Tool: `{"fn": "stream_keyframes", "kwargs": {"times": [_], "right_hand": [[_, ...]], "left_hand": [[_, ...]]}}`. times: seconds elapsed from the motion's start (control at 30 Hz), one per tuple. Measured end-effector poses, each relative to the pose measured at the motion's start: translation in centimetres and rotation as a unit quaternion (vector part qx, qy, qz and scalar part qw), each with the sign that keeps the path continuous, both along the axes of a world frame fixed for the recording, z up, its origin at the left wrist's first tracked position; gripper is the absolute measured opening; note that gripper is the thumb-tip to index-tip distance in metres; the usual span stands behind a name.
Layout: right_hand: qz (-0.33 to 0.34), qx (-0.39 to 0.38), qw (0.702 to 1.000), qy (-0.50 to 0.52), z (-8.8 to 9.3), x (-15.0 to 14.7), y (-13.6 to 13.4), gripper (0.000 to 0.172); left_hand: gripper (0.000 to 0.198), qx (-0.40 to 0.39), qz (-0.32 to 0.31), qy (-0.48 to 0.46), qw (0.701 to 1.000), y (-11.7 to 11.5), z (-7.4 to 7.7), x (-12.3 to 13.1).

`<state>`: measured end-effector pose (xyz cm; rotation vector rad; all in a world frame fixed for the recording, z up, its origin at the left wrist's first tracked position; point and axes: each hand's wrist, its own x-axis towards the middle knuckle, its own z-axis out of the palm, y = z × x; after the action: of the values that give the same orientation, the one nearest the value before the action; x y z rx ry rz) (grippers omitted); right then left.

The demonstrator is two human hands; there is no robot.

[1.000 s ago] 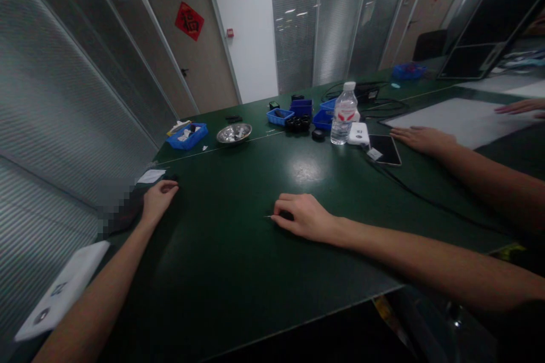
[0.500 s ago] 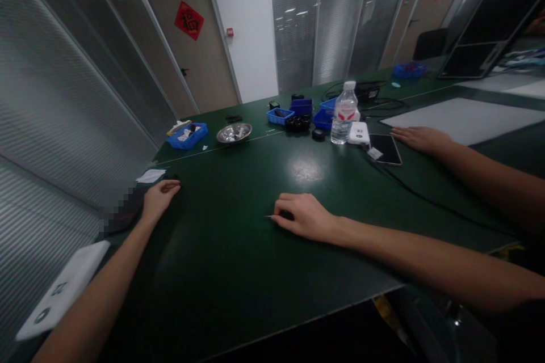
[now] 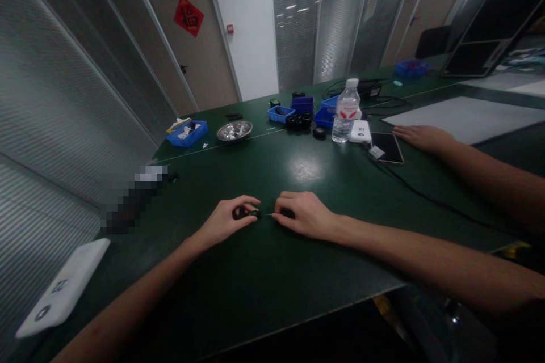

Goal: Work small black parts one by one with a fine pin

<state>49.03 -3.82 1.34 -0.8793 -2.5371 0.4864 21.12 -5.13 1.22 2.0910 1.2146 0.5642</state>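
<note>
My left hand (image 3: 221,221) rests low over the dark green table (image 3: 298,272), its thumb and fingers curled round a small dark object (image 3: 254,214) whose kind I cannot make out. Just to the right, my right hand (image 3: 304,215) pinches a thin, pale, needle-like piece (image 3: 268,214) between thumb and fingertip. Its thin end points left at the dark object. They are very close; whether they touch I cannot tell.
Another person's hand (image 3: 421,137) lies flat by a tablet (image 3: 386,148). A water bottle (image 3: 346,113), blue trays (image 3: 281,114) and a metal bowl (image 3: 234,131) stand further back. A black cable (image 3: 426,197) runs right. A white device (image 3: 63,289) lies at left.
My left hand has moved right from the table's left side to beside my right hand, with a small dark object now in its fingers. My right hand has stayed in place.
</note>
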Motion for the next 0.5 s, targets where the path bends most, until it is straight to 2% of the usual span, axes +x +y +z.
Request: {"fn": "stream_keyframes", "kwargs": {"times": [0.1,0.5], "right_hand": [[0.002,0.002,1.0,0.0,-0.15,0.02,0.06,0.018],[0.009,0.017,1.0,-0.008,-0.29,-0.08,-0.04,0.018]], "left_hand": [[0.039,0.0,-0.021,-0.008,1.0,-0.82,-0.19,0.99],[0.044,-0.01,-0.032,-0.013,0.999,-0.76,-0.3,0.81]]}}
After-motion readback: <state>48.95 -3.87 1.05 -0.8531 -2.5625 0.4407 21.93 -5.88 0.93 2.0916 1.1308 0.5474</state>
